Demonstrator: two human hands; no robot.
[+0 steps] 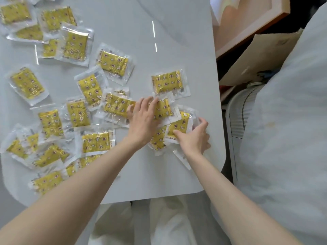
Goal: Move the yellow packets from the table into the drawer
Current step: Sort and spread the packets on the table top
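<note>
Several yellow packets in clear wrappers lie scattered over the white table (159, 174), most of them on its left half. My left hand (143, 119) lies flat, fingers spread, pressing on a packet (163, 108) near the table's right side. My right hand (193, 137) curls around the edge of a small stack of packets (178, 125) just right of it, thumb on top. One packet (168, 82) lies alone just beyond both hands. No drawer is in view.
The table's right edge (218, 85) runs close to my right hand. Beyond it stand a cardboard sheet (261, 55), a wooden frame (247, 23) and a white ribbed object (240, 112). A pale cloth bulk (292, 121) fills the right side.
</note>
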